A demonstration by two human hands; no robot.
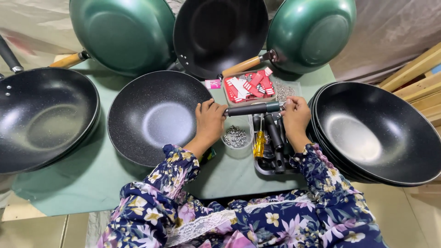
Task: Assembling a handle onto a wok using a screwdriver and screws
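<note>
A speckled black wok (154, 117) lies on the green table cover (92, 183) in front of me. My left hand (210, 121) grips its right rim where a black handle (252, 109) meets it. The handle points right. My right hand (296, 118) is closed around the handle's far end, by its metal tip. What the right fingers pinch is hidden. Below the handle sits a small clear cup of metal screws (236, 137) and a dark tray (271, 156) with black handles and a yellow-handled screwdriver (259, 142).
A stack of black woks (374, 133) stands at the right, another black wok stack (43, 117) at the left. Two green woks (121, 32) (312, 32) and a black one (220, 32) lean at the back. A clear box of red tags (248, 87) sits behind the handle.
</note>
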